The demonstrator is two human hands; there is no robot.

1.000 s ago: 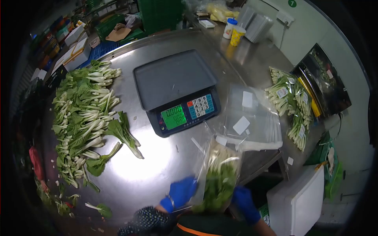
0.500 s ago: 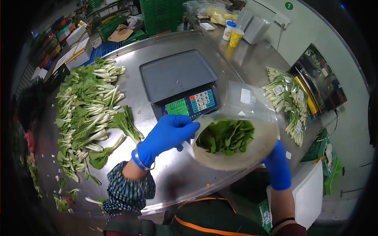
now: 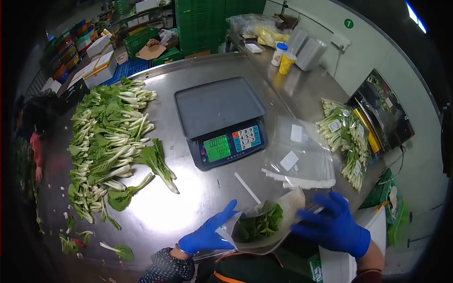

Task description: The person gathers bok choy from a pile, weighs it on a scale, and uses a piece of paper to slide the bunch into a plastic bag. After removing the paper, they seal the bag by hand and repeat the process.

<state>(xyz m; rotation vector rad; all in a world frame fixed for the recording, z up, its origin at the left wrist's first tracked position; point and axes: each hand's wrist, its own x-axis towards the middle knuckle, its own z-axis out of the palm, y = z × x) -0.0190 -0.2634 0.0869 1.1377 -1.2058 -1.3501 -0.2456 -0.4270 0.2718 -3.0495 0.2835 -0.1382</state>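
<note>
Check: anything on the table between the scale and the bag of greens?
Head view: one thin white strip lies on the steel table between the scale and the bag of greens; the rest of that stretch is bare metal.

**Around the steel table**

A scale (image 3: 222, 120) sits mid-table (image 3: 160, 207), its display glowing green. On its left, a long pile of loose bok choy (image 3: 106, 137). On its right, a flat stack of clear bags (image 3: 302, 155), with packed bundles (image 3: 347, 137) beyond. A yellow cup (image 3: 286, 62) stands at the far edge, green crates (image 3: 203, 23) behind.
</note>
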